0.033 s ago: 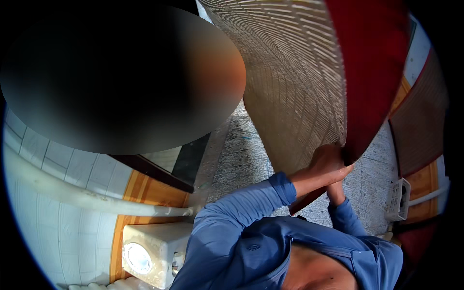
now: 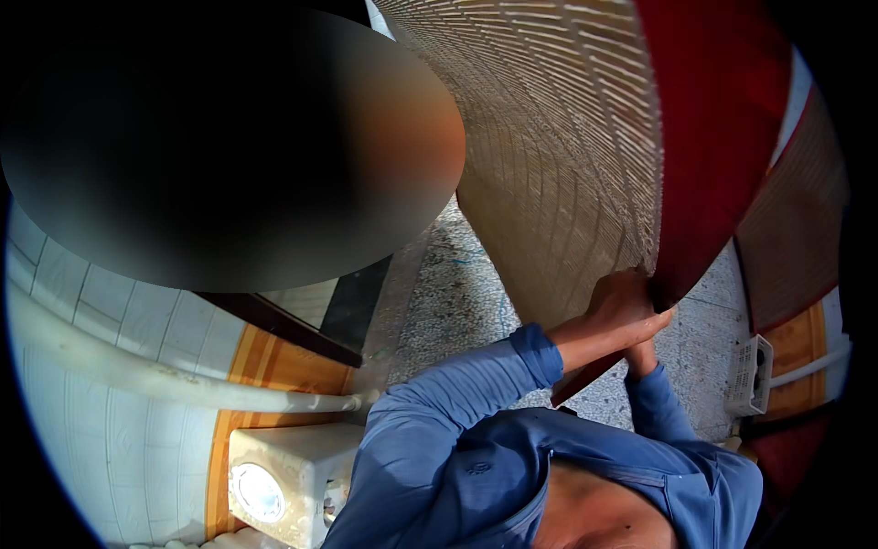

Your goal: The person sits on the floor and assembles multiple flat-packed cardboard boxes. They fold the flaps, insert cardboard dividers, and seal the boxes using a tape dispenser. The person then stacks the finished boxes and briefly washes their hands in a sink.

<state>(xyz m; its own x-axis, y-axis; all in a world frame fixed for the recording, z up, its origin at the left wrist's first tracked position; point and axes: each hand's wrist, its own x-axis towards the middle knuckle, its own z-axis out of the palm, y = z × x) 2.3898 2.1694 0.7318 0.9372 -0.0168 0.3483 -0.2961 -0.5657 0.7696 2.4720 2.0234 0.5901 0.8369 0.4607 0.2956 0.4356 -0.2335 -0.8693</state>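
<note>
A large rug (image 2: pixel 549 174) hangs in front of me, its ribbed tan backing toward the left. Along its right side runs a wide red strip (image 2: pixel 718 119). My left hand (image 2: pixel 626 306) is closed on the lower end of the rug, where the backing meets the red strip. Just below and partly behind it, my right hand (image 2: pixel 642 354) is closed at the same end; most of its fingers are hidden. A narrow red piece of the rug hangs down left of my right wrist. Both forearms are in blue sleeves.
Another tan rug with red edging (image 2: pixel 796 220) hangs at the far right, above a white slotted plastic basket (image 2: pixel 752 375). On the left, a pale pipe (image 2: pixel 183 375) crosses the tiled wall above a stained whitish box (image 2: pixel 293 471). The floor (image 2: pixel 448 293) is speckled. A blurred oval covers the upper left.
The rug's upper part and red strip have swung slightly to the right. Both hands keep their hold and have shifted a little to the right with it.
</note>
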